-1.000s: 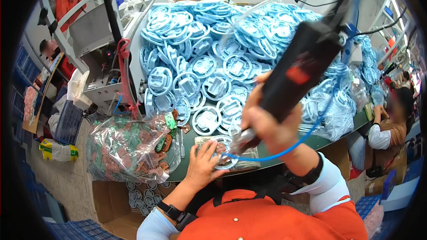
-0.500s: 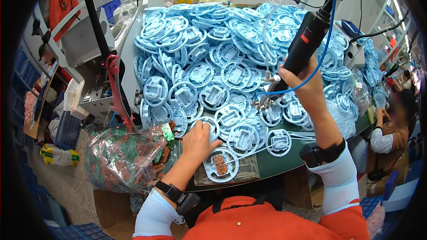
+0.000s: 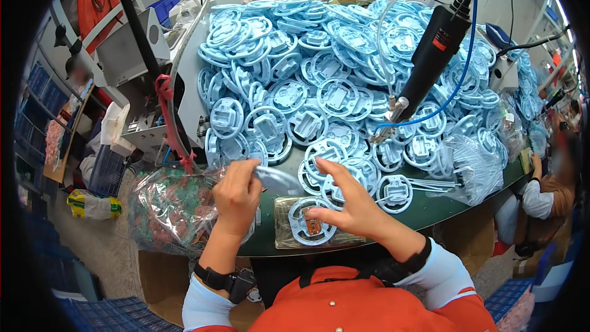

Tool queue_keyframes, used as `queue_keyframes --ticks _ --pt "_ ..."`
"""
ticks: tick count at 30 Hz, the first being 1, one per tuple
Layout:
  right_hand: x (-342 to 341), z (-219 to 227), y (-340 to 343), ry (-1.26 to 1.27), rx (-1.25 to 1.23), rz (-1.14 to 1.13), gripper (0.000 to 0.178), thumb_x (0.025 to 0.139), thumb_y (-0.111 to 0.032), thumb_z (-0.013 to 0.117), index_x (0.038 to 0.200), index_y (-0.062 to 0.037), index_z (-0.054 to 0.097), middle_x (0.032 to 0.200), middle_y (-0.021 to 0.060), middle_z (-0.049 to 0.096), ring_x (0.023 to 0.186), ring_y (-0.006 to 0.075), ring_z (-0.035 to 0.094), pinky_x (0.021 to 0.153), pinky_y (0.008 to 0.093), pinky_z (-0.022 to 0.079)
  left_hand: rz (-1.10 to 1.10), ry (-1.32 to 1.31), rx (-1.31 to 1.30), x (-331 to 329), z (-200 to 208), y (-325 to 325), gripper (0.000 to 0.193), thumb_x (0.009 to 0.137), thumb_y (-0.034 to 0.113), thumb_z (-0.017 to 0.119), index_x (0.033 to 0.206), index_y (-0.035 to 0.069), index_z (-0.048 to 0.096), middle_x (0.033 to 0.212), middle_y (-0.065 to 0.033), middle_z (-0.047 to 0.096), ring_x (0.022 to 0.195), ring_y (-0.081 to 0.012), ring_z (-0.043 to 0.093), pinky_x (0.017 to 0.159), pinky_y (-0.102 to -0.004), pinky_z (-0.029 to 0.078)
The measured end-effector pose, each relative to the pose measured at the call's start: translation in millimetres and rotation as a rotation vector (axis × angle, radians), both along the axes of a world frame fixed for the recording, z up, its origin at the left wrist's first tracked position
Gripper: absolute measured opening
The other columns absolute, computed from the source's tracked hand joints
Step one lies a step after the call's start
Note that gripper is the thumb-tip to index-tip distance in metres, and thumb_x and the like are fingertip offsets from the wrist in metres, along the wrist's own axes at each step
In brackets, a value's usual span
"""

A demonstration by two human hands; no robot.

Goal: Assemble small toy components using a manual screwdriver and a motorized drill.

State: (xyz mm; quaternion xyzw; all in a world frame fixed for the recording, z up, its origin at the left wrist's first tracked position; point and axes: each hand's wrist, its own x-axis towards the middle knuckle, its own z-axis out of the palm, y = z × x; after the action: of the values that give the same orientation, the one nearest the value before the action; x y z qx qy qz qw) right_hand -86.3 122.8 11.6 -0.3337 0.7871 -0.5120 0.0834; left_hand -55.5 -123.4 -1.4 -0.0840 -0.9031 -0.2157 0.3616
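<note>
My left hand [image 3: 237, 195] is closed on the edge of a round light blue plastic part [image 3: 278, 181], which is tilted and smeared by motion. Close to the table's front edge lies another light blue ring part [image 3: 294, 231] with a brown circuit board [image 3: 313, 224] in its middle, on a flat brownish mat [image 3: 350, 241]. My right hand [image 3: 350, 206] hovers over that ring's right side, thumb and index finger spread apart and nothing between them. The thumb tip covers part of the board. Up and to the right hangs a black power screwdriver [image 3: 430, 55], free of both hands.
A large heap of light blue ring parts [image 3: 338, 98] covers the green table [image 3: 264, 233]. Left of my left hand sits a clear bag of circuit boards [image 3: 172, 209]. A metal machine [image 3: 150, 117] stands behind it. At far right a person [image 3: 544, 197] sits.
My right hand has let go of the screwdriver and come down to the ring with the board. My left hand has lifted a blue ring part off the heap, moving left and nearer.
</note>
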Motion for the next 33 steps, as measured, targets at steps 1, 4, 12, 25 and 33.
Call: queue_keyframes --ticks 1,4,12,25,33 --pt "-6.9 -2.2 -7.7 -0.144 -0.010 0.063 0.102 0.076 -0.042 0.082 0.151 0.0002 0.027 0.149 0.0256 0.036 0.138 0.0359 0.039 0.110 0.0414 0.035 0.002 -0.004 -0.003 4.7 2.6 4.4 0.033 0.070 -0.009 0.065 0.100 0.003 0.064 0.084 -0.0100 0.065 0.070 -0.0294 0.065 0.060 -0.0360 0.052" --pt "-15.5 -3.3 -16.7 -0.566 -0.072 0.244 0.117 0.070 -0.049 0.085 0.153 0.0026 0.020 0.154 0.0235 0.031 0.140 0.0352 0.036 0.114 0.0396 0.030 -0.222 0.126 0.071 23.1 -2.2 15.7 0.036 0.065 -0.012 0.069 0.097 0.002 0.062 0.094 -0.0160 0.067 0.078 -0.0321 0.069 0.061 -0.0363 0.055" --pt "20.7 -8.4 11.4 -0.238 0.114 0.154 0.126 0.060 -0.041 0.091 0.154 0.0007 0.017 0.152 0.0227 0.025 0.144 0.0346 0.026 0.117 0.0403 0.023 -0.385 0.200 0.115 31.6 -14.0 49.7 0.035 0.071 0.001 0.076 0.103 0.003 0.062 0.101 -0.0174 0.065 0.074 -0.0303 0.068 0.060 -0.0353 0.055" --pt "48.0 -4.0 80.7 0.143 0.091 -0.265 0.135 0.051 -0.041 0.096 0.153 -0.0008 0.019 0.146 0.0180 0.033 0.134 0.0316 0.037 0.103 0.0414 0.039 -0.306 -0.498 0.430 63.7 -41.1 36.7 0.020 0.081 0.006 0.074 0.096 -0.001 0.063 0.079 -0.0132 0.069 0.064 -0.0260 0.068 0.058 -0.0300 0.054" --pt "44.4 -2.3 74.3 0.419 -0.130 -0.256 0.143 0.049 -0.048 0.097 0.153 0.0034 0.012 0.153 0.0228 0.024 0.134 0.0350 0.041 0.103 0.0429 0.042 -0.418 -0.103 0.130 97.5 -65.8 26.9 0.030 0.075 -0.004 0.072 0.102 0.000 0.061 0.090 -0.0164 0.068 0.069 -0.0297 0.068 0.060 -0.0342 0.055"
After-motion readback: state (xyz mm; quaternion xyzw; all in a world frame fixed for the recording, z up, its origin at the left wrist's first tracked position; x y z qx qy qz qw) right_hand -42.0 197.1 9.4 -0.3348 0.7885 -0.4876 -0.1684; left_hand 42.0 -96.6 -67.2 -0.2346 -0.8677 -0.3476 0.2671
